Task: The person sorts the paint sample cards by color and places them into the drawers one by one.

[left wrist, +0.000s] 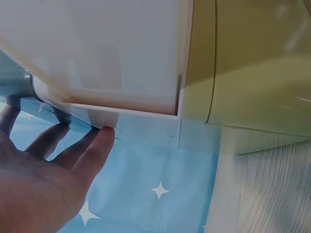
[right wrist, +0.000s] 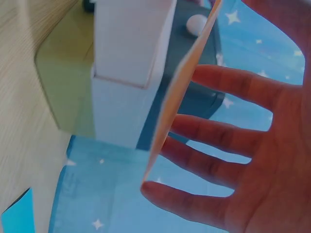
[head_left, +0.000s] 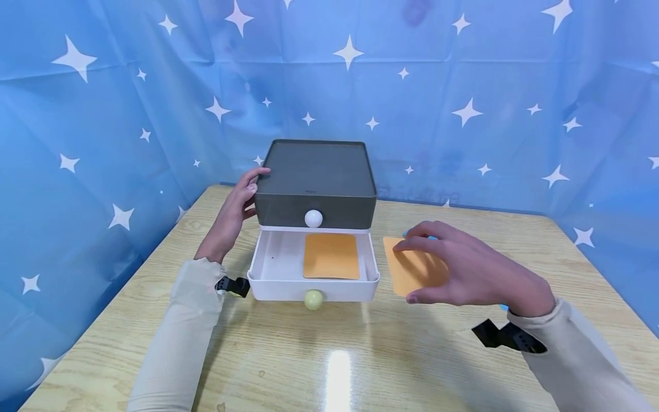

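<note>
From a pale sleeve (head_left: 579, 352), the right hand (head_left: 458, 269) pinches an orange card (head_left: 405, 274), fingers spread, beside the pulled-out white drawer (head_left: 280, 290). Another orange card (head_left: 331, 256) lies inside. The left hand (head_left: 231, 214) touches the dark box (head_left: 316, 169), fingers stretched out.

Noted dark grey on upper box (head_left: 316, 171); white on upper knob (head_left: 313, 218) and lower drawer (head_left: 280, 257); pale yellow-green on lower knob (head_left: 313, 300). Found orange on drawer card (head_left: 331, 256) and held card (head_left: 408, 273), wood grain on desk (head_left: 278, 360), white stars over blue on backdrop (head_left: 288, 86).
</note>
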The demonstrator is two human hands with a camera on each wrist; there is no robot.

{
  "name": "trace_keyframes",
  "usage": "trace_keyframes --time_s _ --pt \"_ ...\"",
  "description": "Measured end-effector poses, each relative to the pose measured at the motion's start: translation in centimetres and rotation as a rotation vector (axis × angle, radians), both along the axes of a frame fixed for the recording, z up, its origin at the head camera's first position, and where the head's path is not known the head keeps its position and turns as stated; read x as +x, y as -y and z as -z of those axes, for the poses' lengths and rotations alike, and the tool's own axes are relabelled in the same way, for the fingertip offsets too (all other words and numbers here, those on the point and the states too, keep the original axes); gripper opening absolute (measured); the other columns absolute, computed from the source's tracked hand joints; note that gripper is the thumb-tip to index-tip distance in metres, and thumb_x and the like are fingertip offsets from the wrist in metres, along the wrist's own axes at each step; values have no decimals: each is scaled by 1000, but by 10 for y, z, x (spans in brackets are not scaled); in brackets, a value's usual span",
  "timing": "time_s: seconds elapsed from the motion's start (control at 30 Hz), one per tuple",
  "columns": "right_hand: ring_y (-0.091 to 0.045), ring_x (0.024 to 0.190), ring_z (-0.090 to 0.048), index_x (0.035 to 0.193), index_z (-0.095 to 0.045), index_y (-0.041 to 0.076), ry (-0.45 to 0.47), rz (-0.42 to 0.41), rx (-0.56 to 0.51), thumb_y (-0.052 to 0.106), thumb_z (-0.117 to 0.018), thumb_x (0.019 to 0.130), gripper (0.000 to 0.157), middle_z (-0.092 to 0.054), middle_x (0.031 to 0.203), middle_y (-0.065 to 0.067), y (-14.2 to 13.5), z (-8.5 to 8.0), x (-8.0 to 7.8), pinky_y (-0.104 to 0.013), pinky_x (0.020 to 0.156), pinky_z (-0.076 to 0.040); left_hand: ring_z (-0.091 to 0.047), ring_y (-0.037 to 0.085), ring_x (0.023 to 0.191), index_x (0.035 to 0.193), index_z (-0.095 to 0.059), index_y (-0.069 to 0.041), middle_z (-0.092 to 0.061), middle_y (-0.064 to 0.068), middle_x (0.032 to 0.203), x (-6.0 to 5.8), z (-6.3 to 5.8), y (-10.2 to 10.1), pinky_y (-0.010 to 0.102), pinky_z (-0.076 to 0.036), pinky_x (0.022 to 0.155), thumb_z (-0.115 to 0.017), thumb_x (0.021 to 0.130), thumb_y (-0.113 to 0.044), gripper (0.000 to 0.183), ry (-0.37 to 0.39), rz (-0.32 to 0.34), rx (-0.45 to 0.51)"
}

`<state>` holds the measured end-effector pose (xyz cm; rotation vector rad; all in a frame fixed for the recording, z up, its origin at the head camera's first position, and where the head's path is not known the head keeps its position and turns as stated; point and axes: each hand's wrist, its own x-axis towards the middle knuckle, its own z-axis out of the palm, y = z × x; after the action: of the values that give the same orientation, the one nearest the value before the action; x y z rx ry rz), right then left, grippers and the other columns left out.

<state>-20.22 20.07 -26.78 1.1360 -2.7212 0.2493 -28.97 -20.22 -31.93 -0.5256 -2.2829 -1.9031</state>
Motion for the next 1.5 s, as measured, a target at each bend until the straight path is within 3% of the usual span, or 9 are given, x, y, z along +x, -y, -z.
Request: trace_keyframes --time_s 0.47,0.77,1.23,1.5 --pt "-12 110 -57 127 -65 26 24 -143 -40 55 -82 76 61 -57 126 6 41 -11 -4 -36 89 -51 -35 34 148 153 -36 -30 -30 4 163 0 0 0 64 -29 116 -29 106 -42 49 -7 -12 -11" --pt "-13 109 -57 126 -66 24 32 -220 23 59 -79 78 61 -59 124 5 70 -16 -10 -35 90 -51 -34 34 149 153 -36 -32 -28 4 164 0 0 1 65 -28 117 -29 105 -44 50 -7 -11 -25" --pt "-16 115 -57 126 -66 23 138 -216 74 58 -76 80 59 -60 128 3 98 -13 -21 -37 94 -51 -35 34 149 153 -36 -32 -30 4 164 -1 0 2 65 -28 116 -29 105 -44 49 -3 -14 -27" --pt "-19 115 -58 126 -67 22 145 -215 106 58 -73 83 56 -62 133 -1 117 -7 -25 -37 94 -50 -34 34 150 153 -36 -33 -29 4 165 0 0 1 65 -27 117 -29 105 -45 49 -6 -18 -35"
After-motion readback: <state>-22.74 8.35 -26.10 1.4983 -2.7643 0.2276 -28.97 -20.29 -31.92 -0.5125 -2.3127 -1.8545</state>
